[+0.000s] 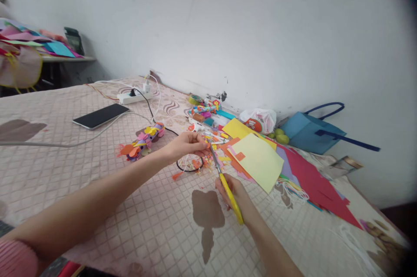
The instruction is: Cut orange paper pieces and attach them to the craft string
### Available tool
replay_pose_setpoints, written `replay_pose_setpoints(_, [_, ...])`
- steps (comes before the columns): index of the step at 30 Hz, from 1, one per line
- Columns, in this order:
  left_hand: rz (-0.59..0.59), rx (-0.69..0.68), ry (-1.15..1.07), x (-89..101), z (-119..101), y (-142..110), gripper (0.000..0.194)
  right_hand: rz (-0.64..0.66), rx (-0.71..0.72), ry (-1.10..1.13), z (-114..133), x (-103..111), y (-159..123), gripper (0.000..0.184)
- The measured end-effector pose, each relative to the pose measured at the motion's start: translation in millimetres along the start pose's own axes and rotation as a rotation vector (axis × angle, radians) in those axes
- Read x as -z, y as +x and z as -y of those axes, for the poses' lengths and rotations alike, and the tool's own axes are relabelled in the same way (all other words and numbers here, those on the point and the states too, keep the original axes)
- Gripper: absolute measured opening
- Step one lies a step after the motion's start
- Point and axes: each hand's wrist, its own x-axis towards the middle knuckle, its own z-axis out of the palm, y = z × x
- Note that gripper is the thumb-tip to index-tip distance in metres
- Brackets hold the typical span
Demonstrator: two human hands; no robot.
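Our right hand has the yellow-handled scissors firmly gripped, and right at the scissors' tips our left hand pinches a small orange paper piece! Left of the scissors we spot a flower-covered roll; to their right, a pale yellow sheet, then, farther out, a blue bag.

Left of my left hand I see a phone flat on the quilted cloth, a white power strip beyond it. Past my right hand, near the wall, sit a white plastic bag, round green fruit and a blue bag.
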Motion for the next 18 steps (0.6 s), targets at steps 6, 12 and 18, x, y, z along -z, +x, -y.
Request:
replay_pose_setpoints(6, [0.006, 0.001, -0.012, 0.0, 0, -1, 0.027, -0.029, -0.023, -0.005, 2, 0, -1, 0.034])
replay_pose_setpoints(12, [0.003, 0.004, -0.023, -1.0, 0, -2, 0.026, -0.057, -0.018, 0.051, -6, -2, -1, 0.033])
replay_pose_setpoints(18, [0.011, 0.034, -0.073, -1.8, 0, -1, 0.027, -0.064, -0.028, 0.055, -9, -3, 1, 0.034])
